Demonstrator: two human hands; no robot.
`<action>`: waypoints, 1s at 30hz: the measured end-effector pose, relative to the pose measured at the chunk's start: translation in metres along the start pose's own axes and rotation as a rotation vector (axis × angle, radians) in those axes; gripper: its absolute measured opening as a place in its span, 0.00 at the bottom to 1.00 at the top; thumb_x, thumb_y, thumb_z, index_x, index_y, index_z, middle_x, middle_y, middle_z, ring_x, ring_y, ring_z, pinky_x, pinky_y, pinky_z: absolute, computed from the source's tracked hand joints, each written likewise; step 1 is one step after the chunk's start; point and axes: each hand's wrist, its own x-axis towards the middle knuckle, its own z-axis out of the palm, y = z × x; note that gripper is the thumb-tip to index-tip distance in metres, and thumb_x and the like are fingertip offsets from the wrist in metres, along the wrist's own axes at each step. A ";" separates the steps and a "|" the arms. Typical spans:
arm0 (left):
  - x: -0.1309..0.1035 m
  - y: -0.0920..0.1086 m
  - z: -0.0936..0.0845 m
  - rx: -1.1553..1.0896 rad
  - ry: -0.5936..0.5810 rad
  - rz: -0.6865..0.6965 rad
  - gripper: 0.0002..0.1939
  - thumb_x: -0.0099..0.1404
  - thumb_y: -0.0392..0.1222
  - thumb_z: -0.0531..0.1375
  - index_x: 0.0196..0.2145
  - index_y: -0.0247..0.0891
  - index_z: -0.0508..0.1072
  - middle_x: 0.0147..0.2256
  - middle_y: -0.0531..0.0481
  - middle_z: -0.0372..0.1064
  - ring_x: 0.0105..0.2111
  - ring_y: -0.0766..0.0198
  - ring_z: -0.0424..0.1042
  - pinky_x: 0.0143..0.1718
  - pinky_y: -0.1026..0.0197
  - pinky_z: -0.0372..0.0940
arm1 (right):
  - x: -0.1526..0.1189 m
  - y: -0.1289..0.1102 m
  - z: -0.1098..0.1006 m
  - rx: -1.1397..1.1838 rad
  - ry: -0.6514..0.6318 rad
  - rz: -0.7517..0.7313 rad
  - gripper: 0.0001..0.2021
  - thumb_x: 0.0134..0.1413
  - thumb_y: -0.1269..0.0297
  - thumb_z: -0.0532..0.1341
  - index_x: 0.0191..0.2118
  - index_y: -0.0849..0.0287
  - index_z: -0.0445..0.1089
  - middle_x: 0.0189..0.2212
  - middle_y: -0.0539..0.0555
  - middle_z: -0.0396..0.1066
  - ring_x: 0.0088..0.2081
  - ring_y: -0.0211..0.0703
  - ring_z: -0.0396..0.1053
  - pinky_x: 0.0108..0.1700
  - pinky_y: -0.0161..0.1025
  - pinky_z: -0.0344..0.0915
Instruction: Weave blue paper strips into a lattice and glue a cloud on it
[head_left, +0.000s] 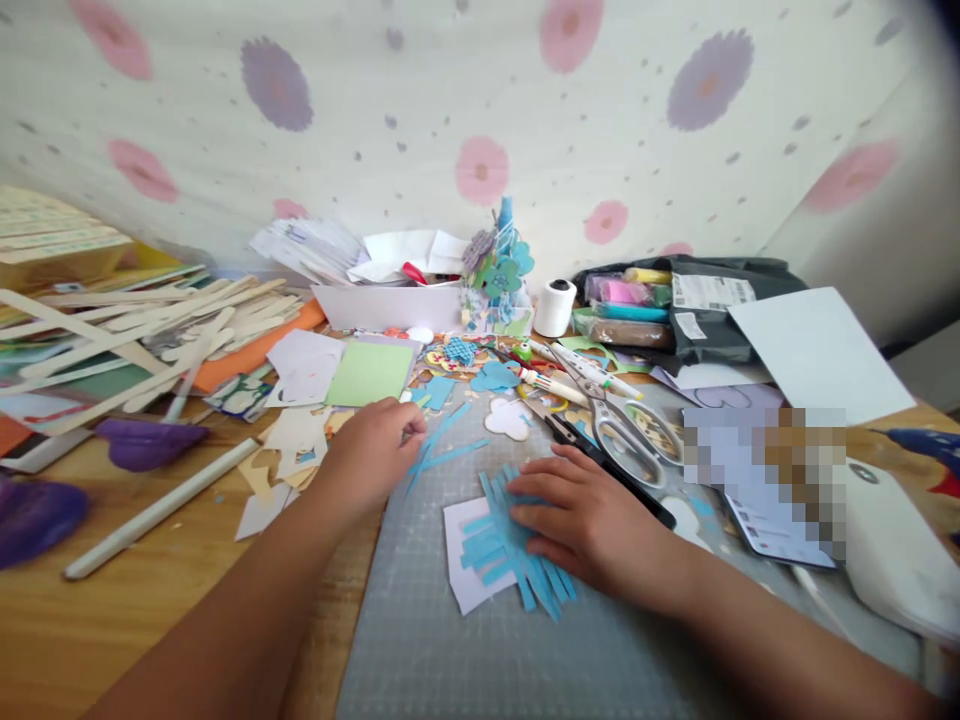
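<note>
Woven blue paper strips [521, 560] lie on a white paper piece [457, 535] on the grey cutting mat [450, 660]. My right hand [574, 515] rests over the upper right of the strips, fingers spread, holding nothing. My left hand [382, 445] is at the mat's left edge with its fingers curled together; whatever is between them, if anything, is too small to make out. Just right of it, a few loose blue strips [450, 455] lie crossed on the mat. A white flower-shaped cutout [507, 418] lies beyond them.
Silver scissors [626, 440] and a black cutter lie right of centre, near a phone [780, 510] and a white device [892, 540]. Wooden sticks [135, 325] pile up at left. A white box [386, 306] and a blue decorated stand [504, 265] are at the back.
</note>
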 end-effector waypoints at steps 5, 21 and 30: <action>-0.003 0.002 0.003 0.072 -0.108 0.011 0.04 0.58 0.43 0.59 0.32 0.41 0.70 0.34 0.50 0.68 0.36 0.56 0.69 0.35 0.59 0.59 | 0.001 0.001 -0.004 0.013 -0.032 0.010 0.07 0.61 0.63 0.59 0.44 0.54 0.72 0.43 0.52 0.75 0.45 0.48 0.70 0.56 0.55 0.54; 0.000 0.006 0.005 0.181 -0.184 -0.102 0.03 0.59 0.41 0.58 0.31 0.42 0.71 0.32 0.49 0.76 0.33 0.56 0.73 0.27 0.61 0.55 | -0.003 0.017 -0.013 0.019 0.264 0.037 0.08 0.61 0.68 0.59 0.44 0.56 0.73 0.37 0.54 0.77 0.40 0.44 0.73 0.57 0.53 0.55; -0.001 0.010 0.006 0.121 -0.102 -0.115 0.09 0.54 0.39 0.55 0.32 0.42 0.73 0.28 0.51 0.76 0.29 0.56 0.73 0.25 0.61 0.54 | -0.004 0.028 -0.017 0.035 0.474 0.073 0.07 0.59 0.71 0.58 0.38 0.57 0.74 0.34 0.55 0.78 0.36 0.45 0.73 0.47 0.49 0.65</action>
